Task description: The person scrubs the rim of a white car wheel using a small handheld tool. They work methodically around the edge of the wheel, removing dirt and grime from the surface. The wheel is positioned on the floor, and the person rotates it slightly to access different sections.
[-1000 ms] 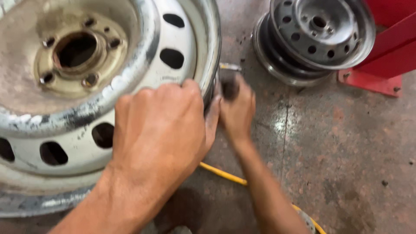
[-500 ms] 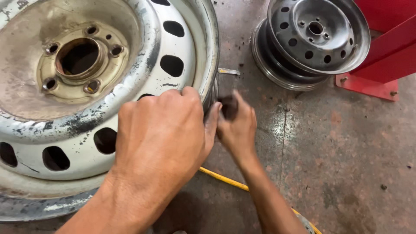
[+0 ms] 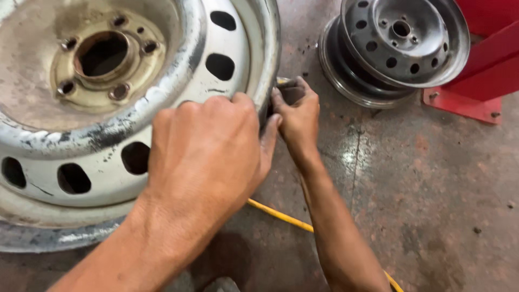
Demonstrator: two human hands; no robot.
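The right hand (image 3: 296, 116) has its fingers curled tight around a small dark piece (image 3: 292, 94), pressing it against the outer edge of the large steel wheel rim (image 3: 178, 86); what the piece is made of cannot be told. The left hand (image 3: 208, 154) lies flat on the rim's face, fingers pressed together and bent over the edge just beside the right hand. The rim lies on the concrete floor (image 3: 432, 178), silver paint worn and scuffed, oval slots round a rusty hub with bolt holes. A yellow hose (image 3: 281, 216) runs under the right forearm. Well apart lie two smaller grey rims (image 3: 389, 48), stacked, touching a red metal stand (image 3: 476, 81)
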